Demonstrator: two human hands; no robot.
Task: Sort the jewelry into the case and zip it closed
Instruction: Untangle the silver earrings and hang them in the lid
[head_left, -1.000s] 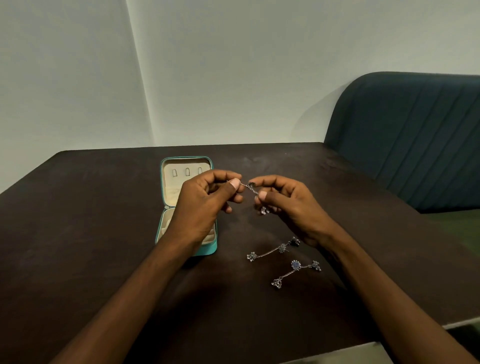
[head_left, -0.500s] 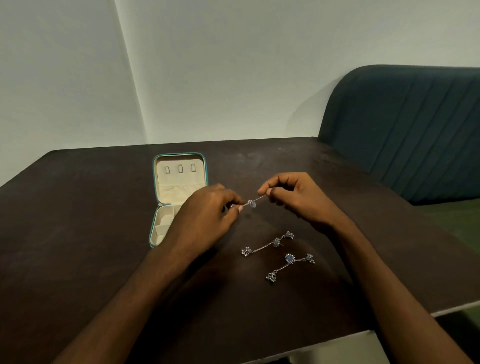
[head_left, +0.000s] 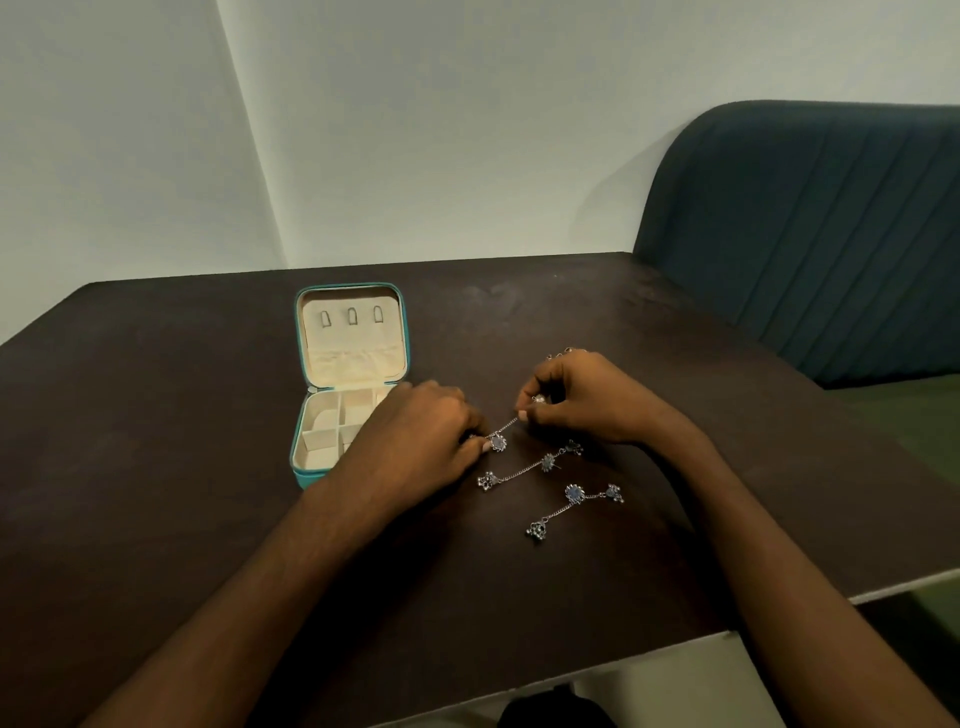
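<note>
Dark brown table (head_left: 156, 467), pale walls (head_left: 467, 130), teal ribbed upholstered seat back (head_left: 831, 234)

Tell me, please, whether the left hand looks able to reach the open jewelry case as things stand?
Probably yes. The left hand already overlaps the right edge of the open case, with nothing between them. It is busy, though, pinching one end of a chain earring that the right hand holds too.

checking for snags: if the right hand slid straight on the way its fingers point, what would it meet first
Probably the left hand. The right hand points leftward along the chain earring that both pinch, so the left hand's fingers come first, and the open jewelry case lies beyond. Depth is hard to judge.
</note>
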